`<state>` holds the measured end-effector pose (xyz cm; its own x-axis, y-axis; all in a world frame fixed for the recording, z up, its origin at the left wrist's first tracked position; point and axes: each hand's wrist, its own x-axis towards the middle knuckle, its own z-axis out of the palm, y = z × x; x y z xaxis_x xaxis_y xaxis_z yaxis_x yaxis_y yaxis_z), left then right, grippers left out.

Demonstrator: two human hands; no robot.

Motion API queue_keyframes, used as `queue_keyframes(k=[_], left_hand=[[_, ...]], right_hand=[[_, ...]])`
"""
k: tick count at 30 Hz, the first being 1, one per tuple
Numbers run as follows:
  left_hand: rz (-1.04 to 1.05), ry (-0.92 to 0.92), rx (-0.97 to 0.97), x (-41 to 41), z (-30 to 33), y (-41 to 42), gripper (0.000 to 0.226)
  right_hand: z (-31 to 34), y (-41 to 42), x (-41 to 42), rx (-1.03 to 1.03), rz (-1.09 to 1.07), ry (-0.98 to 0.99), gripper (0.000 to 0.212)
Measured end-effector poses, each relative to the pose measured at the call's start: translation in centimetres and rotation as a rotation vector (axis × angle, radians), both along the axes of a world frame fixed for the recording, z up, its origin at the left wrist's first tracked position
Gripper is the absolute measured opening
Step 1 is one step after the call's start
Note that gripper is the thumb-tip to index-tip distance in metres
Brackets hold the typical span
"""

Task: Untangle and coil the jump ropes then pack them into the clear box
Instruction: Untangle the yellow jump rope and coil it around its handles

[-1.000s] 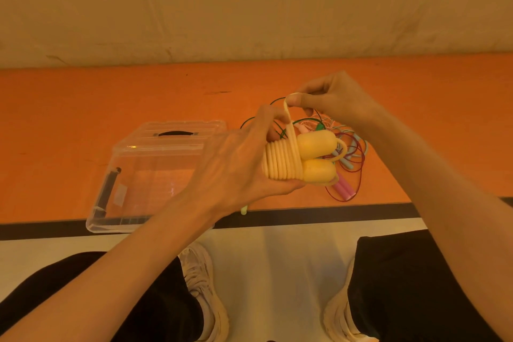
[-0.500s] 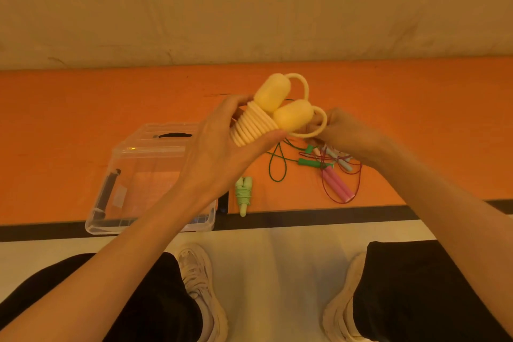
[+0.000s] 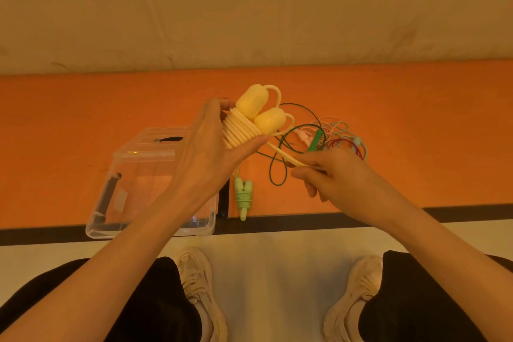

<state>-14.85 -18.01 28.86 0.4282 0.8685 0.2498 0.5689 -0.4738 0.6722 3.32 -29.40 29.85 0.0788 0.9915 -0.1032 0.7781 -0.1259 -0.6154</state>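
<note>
My left hand [image 3: 206, 147] grips a yellow jump rope [image 3: 249, 122], its cord wound in tight coils below two rounded handles that point up and right. A loose end of that yellow cord runs down to my right hand [image 3: 333, 175], which pinches it and pulls it taut. Behind my right hand lies a tangle of ropes [image 3: 333, 136] in green, pink, red and pale blue on the orange mat. A pale green rope [image 3: 243, 196], wound into a bundle, lies beside the clear box [image 3: 116, 203]. The box stands open at the lower left, partly hidden by my left forearm.
The box's clear lid [image 3: 155, 141] leans behind the box. A beige wall [image 3: 249, 8] rises at the far edge of the orange mat [image 3: 83, 108]. A black strip [image 3: 305, 221] borders the mat's near edge; my knees and white shoes [image 3: 200, 291] are below it.
My right hand has drawn the yellow cord's end down and to the right, away from the handles. My left hand keeps the coiled bundle at about the same spot.
</note>
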Motion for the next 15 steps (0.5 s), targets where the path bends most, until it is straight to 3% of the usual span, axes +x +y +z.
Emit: queue_keyframes(k=[4,7,10,15], left_hand=[[-0.001,0.032,0.046,0.1,0.0,-0.4,0.060],[-0.026,0.047,0.030,0.3,0.1,-0.7,0.057],[-0.032,0.057,0.036,0.4,0.3,-0.7,0.059],[-0.049,-0.022,-0.074,0.8,0.5,-1.1,0.059]], right_hand=[[1.4,-0.3,-0.7,0.064,0.128,-0.161,0.025],[1.8,-0.3,-0.3,0.087,0.150,-0.152,0.032],[1.9,-0.1,0.1,0.220,-0.035,0.031,0.014],[2.9,0.0,-0.5,0.398,-0.210,0.479,0.012]])
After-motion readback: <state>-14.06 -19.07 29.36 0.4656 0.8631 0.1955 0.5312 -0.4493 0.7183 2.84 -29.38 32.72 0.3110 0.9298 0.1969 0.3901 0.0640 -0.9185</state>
